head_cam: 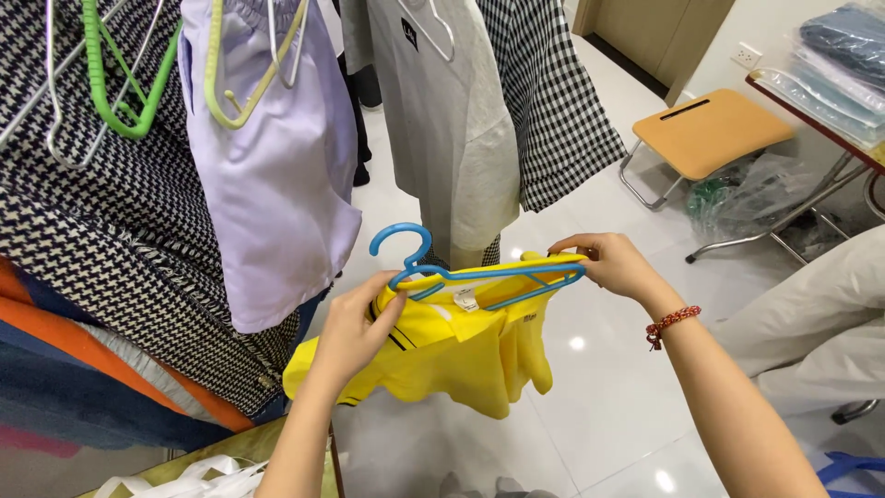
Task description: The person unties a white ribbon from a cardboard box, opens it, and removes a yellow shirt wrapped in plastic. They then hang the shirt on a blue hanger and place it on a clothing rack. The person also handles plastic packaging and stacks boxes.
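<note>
A small yellow shirt [461, 350] with dark trim hangs on a blue plastic hanger [479, 274] in the middle of the view. My left hand [355, 327] grips the shirt's left shoulder where it meets the hanger's end. My right hand [613, 263], with a red bead bracelet at the wrist, pinches the shirt's other shoulder and the hanger's right end. The hanger's hook curls upward just left of centre, free of any rail.
Clothes hang close behind: a houndstooth garment [101, 231], lilac shorts [277, 175], a pale grey shirt [452, 120] and a checked shirt [553, 101]. A low wooden folding stool [710, 134] stands on the white tiled floor. A person's light trouser leg [811, 314] is at right.
</note>
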